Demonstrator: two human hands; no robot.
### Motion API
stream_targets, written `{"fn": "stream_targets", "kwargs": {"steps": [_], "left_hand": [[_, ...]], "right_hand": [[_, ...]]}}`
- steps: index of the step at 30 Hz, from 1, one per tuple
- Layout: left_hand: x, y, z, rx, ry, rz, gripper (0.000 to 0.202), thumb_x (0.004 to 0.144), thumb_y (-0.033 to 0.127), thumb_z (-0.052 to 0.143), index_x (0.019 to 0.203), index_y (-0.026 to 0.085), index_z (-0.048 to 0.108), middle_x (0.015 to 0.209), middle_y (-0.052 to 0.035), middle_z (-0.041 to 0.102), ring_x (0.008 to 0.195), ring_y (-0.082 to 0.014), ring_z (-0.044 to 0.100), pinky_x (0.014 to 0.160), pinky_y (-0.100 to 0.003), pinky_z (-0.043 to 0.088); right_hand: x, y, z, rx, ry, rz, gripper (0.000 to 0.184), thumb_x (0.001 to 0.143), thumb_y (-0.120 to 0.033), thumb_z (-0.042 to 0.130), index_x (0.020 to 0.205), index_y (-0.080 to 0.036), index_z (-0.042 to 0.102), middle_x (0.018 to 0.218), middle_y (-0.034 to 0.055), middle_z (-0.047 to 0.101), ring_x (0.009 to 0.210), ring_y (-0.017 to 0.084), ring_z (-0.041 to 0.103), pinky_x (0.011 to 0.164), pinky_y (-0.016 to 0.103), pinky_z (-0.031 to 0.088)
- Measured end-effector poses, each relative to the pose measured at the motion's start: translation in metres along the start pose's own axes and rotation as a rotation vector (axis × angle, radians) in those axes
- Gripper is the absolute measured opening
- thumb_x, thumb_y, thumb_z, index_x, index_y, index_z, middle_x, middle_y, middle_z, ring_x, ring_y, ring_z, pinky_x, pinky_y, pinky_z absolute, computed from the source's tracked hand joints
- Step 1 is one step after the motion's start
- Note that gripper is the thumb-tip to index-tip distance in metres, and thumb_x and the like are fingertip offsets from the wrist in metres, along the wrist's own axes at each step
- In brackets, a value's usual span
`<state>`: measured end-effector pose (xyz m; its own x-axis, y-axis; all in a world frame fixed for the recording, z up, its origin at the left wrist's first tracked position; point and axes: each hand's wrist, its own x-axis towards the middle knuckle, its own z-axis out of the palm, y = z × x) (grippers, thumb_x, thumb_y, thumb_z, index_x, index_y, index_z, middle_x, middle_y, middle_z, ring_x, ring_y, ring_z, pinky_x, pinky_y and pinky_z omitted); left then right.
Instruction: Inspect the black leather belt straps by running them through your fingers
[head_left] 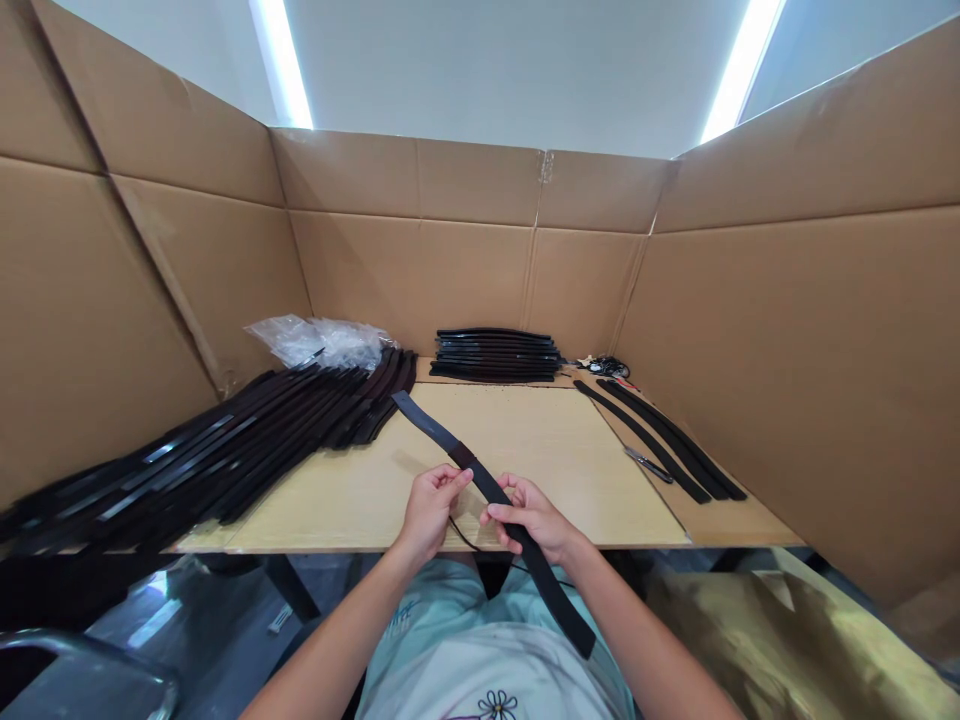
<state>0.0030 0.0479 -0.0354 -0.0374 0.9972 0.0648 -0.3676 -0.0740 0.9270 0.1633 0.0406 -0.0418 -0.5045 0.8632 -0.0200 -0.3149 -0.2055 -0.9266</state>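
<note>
Gripping a black leather belt (pixel 491 485) with both hands, we pinch narrowly with our left hand (pixel 431 510) just below its brown loop (pixel 463 455) and close our right hand (pixel 529 515) lower down, the belt running diagonally from the tabletop (pixel 322 510) past our right hand toward us.

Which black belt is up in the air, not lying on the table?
It's the belt held in the left hand and right hand. The other belts all lie on the table.
</note>
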Motion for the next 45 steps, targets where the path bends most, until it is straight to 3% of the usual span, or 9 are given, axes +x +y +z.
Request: {"fn": "stream_targets", "kwargs": {"steps": [5, 11, 15, 19, 24, 28, 32, 35, 45], "left_hand": [[-0.0004, 0.0033, -0.0012, -0.084, 0.004, -0.027, 0.039, 0.051, 0.036, 0.083, 0.050, 0.014, 0.050, 0.043, 0.0095, 0.032, 0.041, -0.0033, 0.021, 0.040, -0.020, 0.013], [-0.0008, 0.0054, -0.0014, -0.138, 0.038, -0.048, 0.041, 0.049, 0.033, 0.084, 0.049, 0.015, 0.048, 0.043, 0.0102, 0.031, 0.040, -0.0026, 0.020, 0.040, -0.020, 0.011], [0.0008, 0.0035, -0.0015, -0.096, 0.005, -0.054, 0.040, 0.047, 0.037, 0.085, 0.053, 0.014, 0.053, 0.042, 0.0102, 0.034, 0.039, -0.0024, 0.022, 0.040, -0.019, 0.013], [0.0019, 0.0017, -0.0031, -0.110, -0.045, -0.087, 0.045, 0.043, 0.039, 0.086, 0.055, 0.014, 0.051, 0.042, 0.0104, 0.036, 0.038, -0.0017, 0.022, 0.039, -0.018, 0.012], [0.0000, 0.0034, -0.0042, -0.130, -0.134, -0.136, 0.043, 0.049, 0.036, 0.085, 0.056, 0.014, 0.049, 0.044, 0.0110, 0.033, 0.039, -0.0013, 0.019, 0.039, -0.018, 0.011], [-0.0003, 0.0053, -0.0042, -0.128, -0.144, -0.147, 0.042, 0.050, 0.034, 0.084, 0.055, 0.015, 0.047, 0.045, 0.0107, 0.032, 0.039, -0.0013, 0.019, 0.039, -0.019, 0.010], [0.0012, 0.0049, -0.0053, -0.155, -0.132, -0.157, 0.042, 0.051, 0.033, 0.084, 0.055, 0.015, 0.046, 0.044, 0.0117, 0.027, 0.039, -0.0012, 0.016, 0.039, -0.019, 0.008], [0.0019, 0.0041, -0.0060, -0.194, -0.116, -0.148, 0.044, 0.052, 0.033, 0.083, 0.055, 0.016, 0.043, 0.045, 0.0128, 0.023, 0.038, -0.0009, 0.014, 0.038, -0.018, 0.007], [0.0015, 0.0019, -0.0009, -0.055, -0.161, -0.148, 0.049, 0.062, 0.051, 0.074, 0.064, 0.020, 0.037, 0.045, 0.0130, 0.029, 0.033, -0.0006, 0.015, 0.034, -0.015, 0.006]], "right_hand": [[0.0004, -0.0038, 0.0051, 0.108, 0.038, -0.008, 0.038, 0.071, -0.044, 0.071, 0.080, -0.021, 0.042, 0.062, 0.0005, 0.066, 0.038, 0.007, 0.049, 0.034, 0.014, 0.030], [-0.0012, -0.0036, 0.0016, 0.152, 0.058, 0.016, 0.035, 0.066, -0.035, 0.076, 0.089, -0.018, 0.056, 0.071, 0.0048, 0.069, 0.053, 0.010, 0.057, 0.043, 0.017, 0.040], [-0.0023, -0.0030, -0.0013, 0.077, 0.030, 0.023, 0.043, 0.064, -0.031, 0.079, 0.100, -0.016, 0.062, 0.068, 0.0021, 0.068, 0.053, 0.009, 0.055, 0.042, 0.016, 0.039], [-0.0018, -0.0023, -0.0013, 0.004, 0.003, 0.047, 0.038, 0.059, -0.027, 0.082, 0.090, -0.012, 0.067, 0.059, -0.0038, 0.061, 0.042, 0.005, 0.048, 0.037, 0.016, 0.039], [-0.0006, 0.0007, -0.0030, -0.007, -0.084, 0.046, 0.032, 0.058, -0.025, 0.083, 0.075, -0.013, 0.058, 0.054, -0.0068, 0.057, 0.038, 0.005, 0.049, 0.038, 0.018, 0.045], [0.0004, 0.0029, -0.0034, -0.062, -0.116, 0.047, 0.036, 0.060, -0.027, 0.082, 0.072, -0.015, 0.050, 0.055, -0.0004, 0.065, 0.043, 0.010, 0.058, 0.040, 0.018, 0.045], [0.0021, 0.0019, -0.0005, -0.062, -0.074, -0.012, 0.041, 0.062, -0.037, 0.079, 0.071, -0.018, 0.043, 0.056, -0.0007, 0.065, 0.039, 0.009, 0.055, 0.036, 0.016, 0.038], [0.0027, -0.0005, 0.0021, -0.021, -0.003, 0.026, 0.041, 0.068, -0.049, 0.071, 0.071, -0.018, 0.044, 0.058, 0.0013, 0.067, 0.041, 0.010, 0.056, 0.038, 0.017, 0.039], [0.0036, -0.0020, 0.0027, -0.023, 0.129, -0.048, 0.038, 0.060, -0.042, 0.079, 0.070, -0.016, 0.053, 0.061, 0.0022, 0.067, 0.048, 0.010, 0.058, 0.046, 0.019, 0.042]]}}
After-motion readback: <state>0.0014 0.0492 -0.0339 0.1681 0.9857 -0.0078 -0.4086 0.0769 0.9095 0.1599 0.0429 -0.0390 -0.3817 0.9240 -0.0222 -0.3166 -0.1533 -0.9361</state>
